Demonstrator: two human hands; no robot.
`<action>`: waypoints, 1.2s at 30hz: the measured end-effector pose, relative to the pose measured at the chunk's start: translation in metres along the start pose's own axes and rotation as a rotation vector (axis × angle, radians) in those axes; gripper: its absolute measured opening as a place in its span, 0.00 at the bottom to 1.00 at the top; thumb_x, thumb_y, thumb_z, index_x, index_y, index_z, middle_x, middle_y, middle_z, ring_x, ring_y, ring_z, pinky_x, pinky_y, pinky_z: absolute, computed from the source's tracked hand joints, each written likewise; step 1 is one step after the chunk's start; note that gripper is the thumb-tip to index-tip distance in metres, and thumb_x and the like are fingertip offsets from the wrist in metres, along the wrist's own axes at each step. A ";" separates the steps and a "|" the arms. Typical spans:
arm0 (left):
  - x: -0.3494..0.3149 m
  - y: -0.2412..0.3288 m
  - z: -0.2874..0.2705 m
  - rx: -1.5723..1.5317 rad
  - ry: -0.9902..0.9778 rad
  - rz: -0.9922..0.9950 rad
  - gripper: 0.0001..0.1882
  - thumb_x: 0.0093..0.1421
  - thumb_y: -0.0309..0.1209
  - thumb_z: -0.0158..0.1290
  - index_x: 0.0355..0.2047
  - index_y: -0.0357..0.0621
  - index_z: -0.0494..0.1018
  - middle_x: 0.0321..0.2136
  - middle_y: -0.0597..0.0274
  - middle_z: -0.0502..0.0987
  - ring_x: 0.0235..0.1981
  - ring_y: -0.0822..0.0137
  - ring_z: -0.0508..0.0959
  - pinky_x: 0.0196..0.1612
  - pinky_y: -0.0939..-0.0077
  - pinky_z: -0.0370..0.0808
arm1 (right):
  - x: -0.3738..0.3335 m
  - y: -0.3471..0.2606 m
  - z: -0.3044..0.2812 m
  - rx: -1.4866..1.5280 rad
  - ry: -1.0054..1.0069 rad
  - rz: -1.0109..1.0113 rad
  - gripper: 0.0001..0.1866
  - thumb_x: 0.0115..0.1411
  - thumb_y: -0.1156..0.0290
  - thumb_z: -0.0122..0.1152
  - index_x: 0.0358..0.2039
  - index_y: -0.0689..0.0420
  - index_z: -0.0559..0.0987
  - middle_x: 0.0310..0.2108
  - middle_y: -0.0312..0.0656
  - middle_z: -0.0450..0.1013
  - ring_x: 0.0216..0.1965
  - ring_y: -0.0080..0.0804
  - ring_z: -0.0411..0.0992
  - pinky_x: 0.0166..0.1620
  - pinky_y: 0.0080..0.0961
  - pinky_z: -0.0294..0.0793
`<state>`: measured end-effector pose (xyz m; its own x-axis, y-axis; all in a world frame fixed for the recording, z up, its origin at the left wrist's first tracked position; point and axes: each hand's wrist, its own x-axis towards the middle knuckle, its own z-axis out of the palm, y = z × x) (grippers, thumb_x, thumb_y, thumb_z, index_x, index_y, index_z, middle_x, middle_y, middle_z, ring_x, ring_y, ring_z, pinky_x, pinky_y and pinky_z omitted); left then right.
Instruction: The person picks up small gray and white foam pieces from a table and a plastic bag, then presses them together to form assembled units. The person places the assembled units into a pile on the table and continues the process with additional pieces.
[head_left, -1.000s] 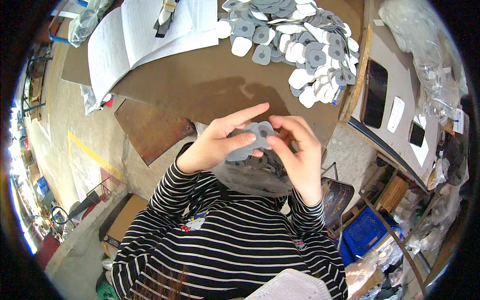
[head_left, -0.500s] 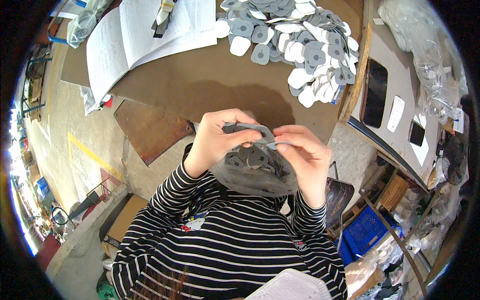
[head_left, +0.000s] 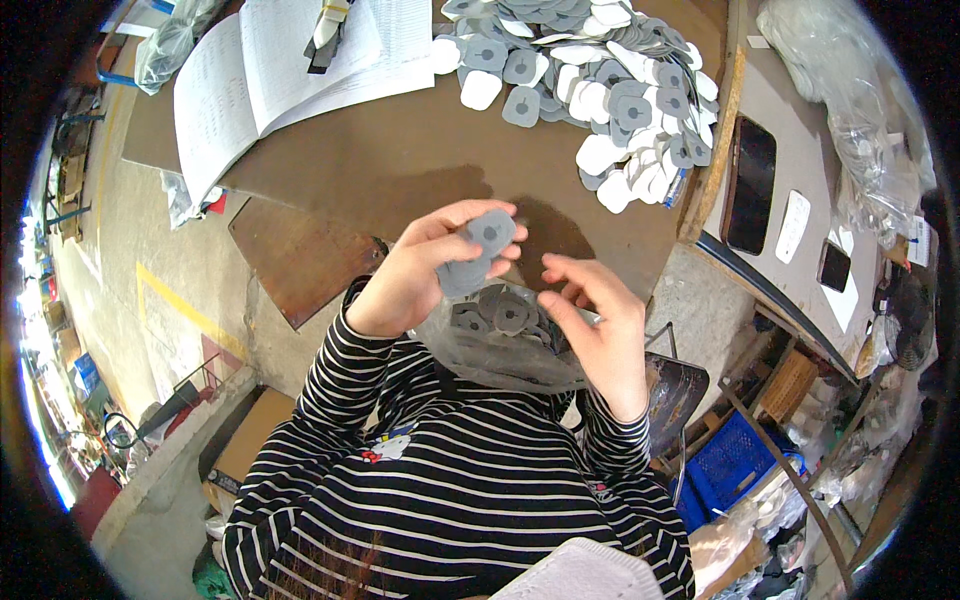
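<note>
My left hand (head_left: 425,255) grips a few flat, rounded grey pads (head_left: 490,232), overlapping like a small fan. The top one has a dark round spot in its middle. To its right my right hand (head_left: 597,312) holds nothing, its thumb apart from loosely bent fingers. Below both hands a clear plastic bag (head_left: 500,373) lies open against my striped top. Inside it are several darker grey pads (head_left: 510,313) of the same kind. On the brown table ahead spreads a big heap of grey and white pads (head_left: 590,100).
An open notebook (head_left: 215,100) with a clip-like tool (head_left: 326,35) lies at the far left. Right of the wooden table edge are a large dark phone (head_left: 750,185), a smaller one (head_left: 834,267) and plastic bags (head_left: 850,130). A blue crate (head_left: 735,460) stands low at the right.
My hands have parted. The left has turned over, showing the pads' faces, and the right has let go and drawn back a little.
</note>
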<state>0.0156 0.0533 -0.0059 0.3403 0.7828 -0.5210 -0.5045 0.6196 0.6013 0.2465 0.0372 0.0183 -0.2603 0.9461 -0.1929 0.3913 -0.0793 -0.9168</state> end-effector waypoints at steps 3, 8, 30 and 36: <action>-0.004 -0.004 0.007 0.125 -0.162 -0.030 0.27 0.59 0.17 0.48 0.60 0.38 0.69 0.52 0.50 0.77 0.53 0.64 0.78 0.57 0.71 0.76 | 0.008 -0.003 0.007 0.017 0.093 -0.029 0.16 0.55 0.78 0.70 0.45 0.59 0.82 0.34 0.39 0.76 0.32 0.25 0.74 0.35 0.21 0.75; -0.010 -0.003 0.017 0.219 -0.368 -0.020 0.41 0.59 0.14 0.49 0.71 0.43 0.48 0.57 0.52 0.68 0.56 0.62 0.75 0.60 0.67 0.75 | 0.017 -0.007 0.013 0.067 0.097 -0.090 0.08 0.55 0.82 0.69 0.36 0.61 0.81 0.37 0.40 0.77 0.33 0.26 0.76 0.35 0.21 0.75; -0.013 0.014 -0.001 -0.047 -0.317 -0.008 0.44 0.64 0.22 0.52 0.74 0.50 0.42 0.66 0.30 0.60 0.64 0.50 0.70 0.64 0.56 0.70 | -0.003 -0.002 -0.010 -0.136 -0.153 -0.092 0.14 0.57 0.74 0.69 0.45 0.59 0.82 0.33 0.44 0.81 0.35 0.32 0.80 0.37 0.26 0.77; -0.005 0.004 0.011 0.532 -0.302 0.143 0.41 0.63 0.21 0.57 0.72 0.44 0.48 0.66 0.44 0.63 0.57 0.60 0.77 0.59 0.68 0.73 | 0.007 -0.008 0.008 0.094 0.096 -0.058 0.14 0.55 0.76 0.71 0.43 0.59 0.82 0.33 0.38 0.75 0.31 0.28 0.75 0.34 0.22 0.74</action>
<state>0.0209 0.0528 0.0059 0.5471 0.7938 -0.2656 -0.1239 0.3906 0.9122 0.2347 0.0425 0.0217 -0.1931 0.9751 -0.1086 0.2928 -0.0484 -0.9549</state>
